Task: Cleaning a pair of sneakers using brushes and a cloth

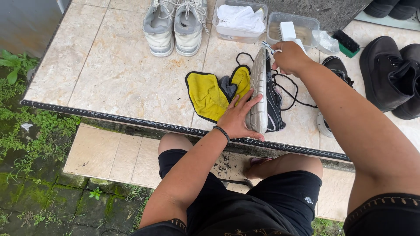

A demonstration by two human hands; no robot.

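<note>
The shoe (pixel 264 94) stands on its side on the tiled ledge (pixel 118 74), sole turned toward the person, just beside a yellow cloth (pixel 205 94). The left hand (pixel 238 118) cups the heel end, fingers spread flat over the pale sole and thumb under its edge, a firm but partly open hold. The right hand (pixel 288 57) is closed around a small brush (pixel 267 47) at the toe; the bristles are hard to make out. The shoe looks light, with a stiff rubber sole and a soft upper that would give under pressure, so the sole and heel are the best places to hold. Its loose black laces (pixel 291 94) trail over the tile and could snag. Two tubs (pixel 264 22) and grey sneakers (pixel 175 24) sit beyond.
</note>
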